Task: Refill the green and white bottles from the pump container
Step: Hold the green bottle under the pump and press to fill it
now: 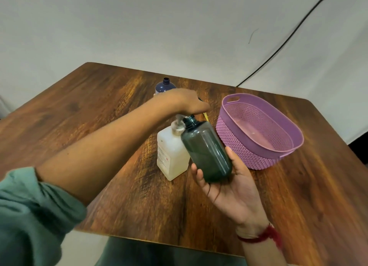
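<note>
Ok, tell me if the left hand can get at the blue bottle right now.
Probably yes: the blue bottle stands just behind the left hand, nothing between them, though that hand is on the pump container.

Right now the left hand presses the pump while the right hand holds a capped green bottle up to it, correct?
Not quite: the head view shows the green bottle uncapped, neck open. The left hand does press the pump container, and the right hand holds the bottle to it.

Soft, even indoor light, a little dim.
A warm sheen streaks the wooden table; shadows are faint. The left sleeve is blurred, and wide-angle distortion bends the table's edges.
</note>
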